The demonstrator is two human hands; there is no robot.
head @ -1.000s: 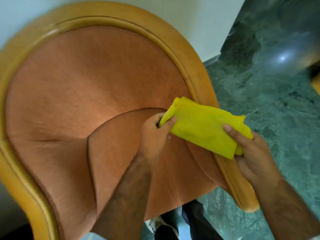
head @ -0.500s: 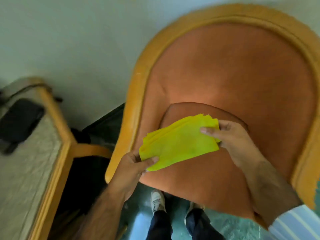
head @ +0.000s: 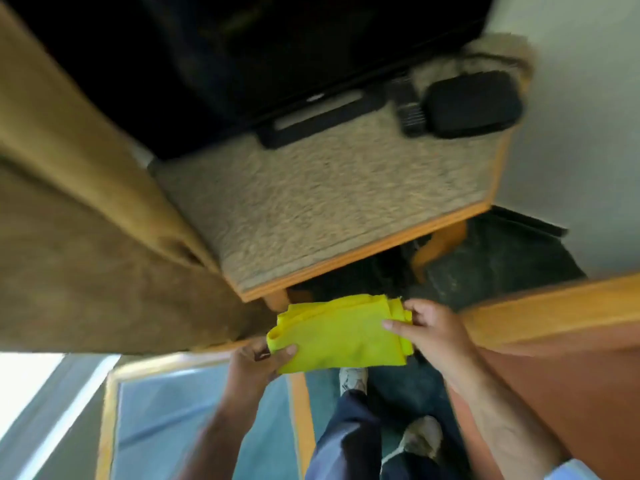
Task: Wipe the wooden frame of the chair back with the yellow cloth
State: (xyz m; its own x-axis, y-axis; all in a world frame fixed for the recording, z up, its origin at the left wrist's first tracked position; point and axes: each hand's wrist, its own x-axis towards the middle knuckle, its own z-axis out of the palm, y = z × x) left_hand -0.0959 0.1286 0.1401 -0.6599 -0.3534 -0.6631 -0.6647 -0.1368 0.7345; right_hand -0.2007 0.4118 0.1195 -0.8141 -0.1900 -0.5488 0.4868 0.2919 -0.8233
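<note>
Yellow cloth point(head: 341, 336) is soft, light and folded. Left hand point(head: 254, 363) and right hand point(head: 431, 330) pinch its opposite ends, clear of the chair frame point(head: 554, 306).

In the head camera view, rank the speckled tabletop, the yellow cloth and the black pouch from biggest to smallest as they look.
1. Tabletop, largest by far.
2. Cloth.
3. Pouch, smallest in view; it lies farther from the camera than the cloth, so their true order is unsure.

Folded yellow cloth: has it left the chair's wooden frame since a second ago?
Yes. The folded yellow cloth is now held left of the wooden frame, off it.
</note>
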